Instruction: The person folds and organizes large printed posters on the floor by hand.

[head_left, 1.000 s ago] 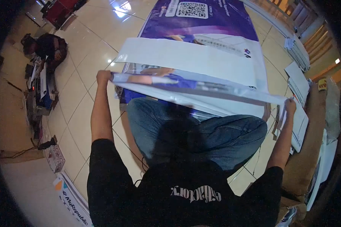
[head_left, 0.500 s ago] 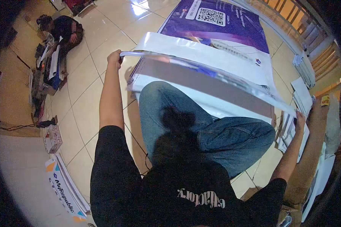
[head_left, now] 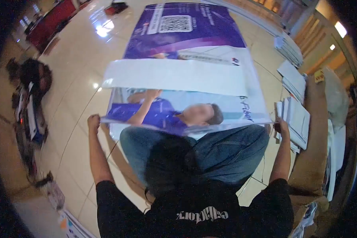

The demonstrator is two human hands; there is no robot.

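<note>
Left hand (head_left: 93, 121): fingers curled tight on near left corner of banner (head_left: 174, 113). Right hand (head_left: 282, 126): fingers closed on near right corner. Near edge stretched taut between hands, raised above knees (head_left: 226, 146). Far part lies flat on floor (head_left: 75, 75), white fold (head_left: 174, 77) across middle. Right edge just beside stack of white boards (head_left: 299, 119); little room there. Left side: open floor, seated person (head_left: 31, 77) well apart.
</note>
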